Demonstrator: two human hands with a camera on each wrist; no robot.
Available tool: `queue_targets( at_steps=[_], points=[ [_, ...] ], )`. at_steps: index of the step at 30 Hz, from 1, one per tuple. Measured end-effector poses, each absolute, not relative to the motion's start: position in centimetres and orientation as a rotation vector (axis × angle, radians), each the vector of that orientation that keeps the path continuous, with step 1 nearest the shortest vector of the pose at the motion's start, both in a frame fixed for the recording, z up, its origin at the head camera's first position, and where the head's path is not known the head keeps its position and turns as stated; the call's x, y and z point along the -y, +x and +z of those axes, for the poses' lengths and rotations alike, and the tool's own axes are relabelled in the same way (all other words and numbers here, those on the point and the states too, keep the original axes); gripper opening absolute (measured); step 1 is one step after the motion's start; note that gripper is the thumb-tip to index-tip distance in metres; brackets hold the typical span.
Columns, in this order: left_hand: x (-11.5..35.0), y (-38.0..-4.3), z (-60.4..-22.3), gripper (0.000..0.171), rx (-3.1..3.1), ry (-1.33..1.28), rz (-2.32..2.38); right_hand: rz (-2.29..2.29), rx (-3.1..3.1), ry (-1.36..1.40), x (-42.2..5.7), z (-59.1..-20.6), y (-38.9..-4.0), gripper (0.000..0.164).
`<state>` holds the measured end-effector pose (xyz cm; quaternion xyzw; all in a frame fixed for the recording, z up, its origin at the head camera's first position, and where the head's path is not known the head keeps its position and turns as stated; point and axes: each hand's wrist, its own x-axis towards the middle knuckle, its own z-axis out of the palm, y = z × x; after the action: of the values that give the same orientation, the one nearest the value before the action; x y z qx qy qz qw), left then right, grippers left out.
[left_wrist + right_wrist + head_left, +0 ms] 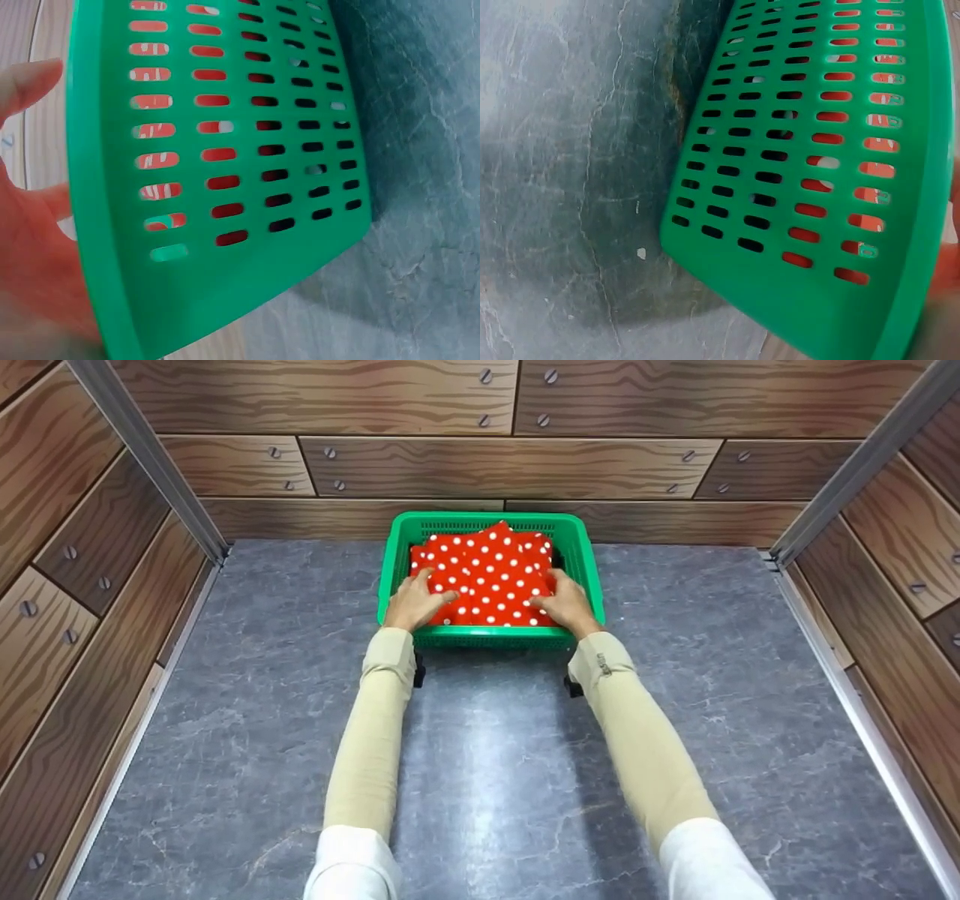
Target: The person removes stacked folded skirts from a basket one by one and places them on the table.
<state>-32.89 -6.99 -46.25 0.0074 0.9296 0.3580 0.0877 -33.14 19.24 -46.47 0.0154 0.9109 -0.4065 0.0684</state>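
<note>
A green plastic basket (495,634) with slotted walls stands on the floor by the back wall. Inside it lies red cloth (491,574) with white polka dots, its upper edge peaked near the middle. My left hand (416,601) reaches over the basket's near left corner, thumb spread toward the cloth. Over the near right corner, my right hand (566,604) has its thumb on or just above the cloth. Fingertip contact is hard to tell. Both wrist views show the basket's slotted wall (187,187), red and white showing through; in the right wrist view the wall (780,172) hides most of that hand.
The grey marbled floor (480,780) spreads around the basket. Wood-patterned panels (510,469) form the back wall, and similar panels close both sides. Metal posts (150,457) stand at the back corners.
</note>
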Motion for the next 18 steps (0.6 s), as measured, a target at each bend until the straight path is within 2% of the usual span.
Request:
queue_targets(
  at_steps=[7,18],
  points=[
    [6.53,-32.94,-46.8,0.073,-2.779,-0.04,1.057,-1.24,-2.758,0.039,-19.44,-46.82,-33.34,0.063],
    [6.94,-33.58,-47.17,0.062,-2.684,-0.1,1.333,-1.495,-2.6,0.05,-19.97,-47.08,-34.04,0.062]
  ],
)
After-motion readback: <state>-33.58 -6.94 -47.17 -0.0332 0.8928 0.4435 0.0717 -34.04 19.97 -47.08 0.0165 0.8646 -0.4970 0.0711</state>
